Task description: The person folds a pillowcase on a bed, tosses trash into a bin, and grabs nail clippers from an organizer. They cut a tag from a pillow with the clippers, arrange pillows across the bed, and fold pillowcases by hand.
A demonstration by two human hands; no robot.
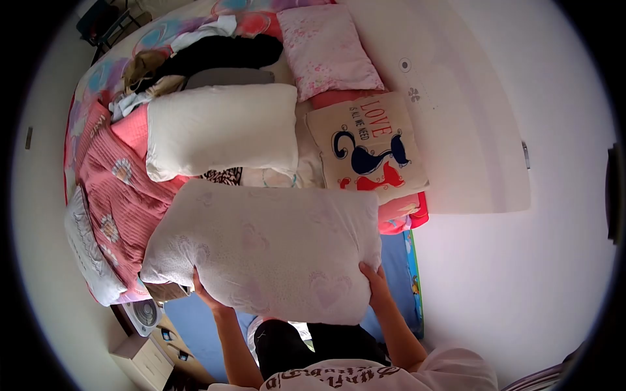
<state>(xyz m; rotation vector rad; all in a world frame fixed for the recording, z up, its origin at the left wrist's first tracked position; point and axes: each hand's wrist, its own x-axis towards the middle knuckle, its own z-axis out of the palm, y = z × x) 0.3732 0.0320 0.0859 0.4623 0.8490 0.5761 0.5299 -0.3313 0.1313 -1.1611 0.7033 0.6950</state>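
A large white pillow (274,247) with faint lilac hearts is held up in front of me, over the near edge of the bed. My left hand (207,293) grips its near edge, thumb up along the front and the fingers hidden beneath. On its right end, my right hand (375,283) is closed, with the fingers also mostly out of sight. Just beyond lies a plain white pillow (222,130) on the bed. To its right rests a beige cushion (368,150) printed with cats and lettering.
A pink floral pillow (329,52) lies against the wall. Dark clothes (222,55) are heaped at the far side. On the left are a pink knitted blanket (124,182) and a grey-white pillow (91,251). A fan (143,316) and drawers (150,358) stand lower left.
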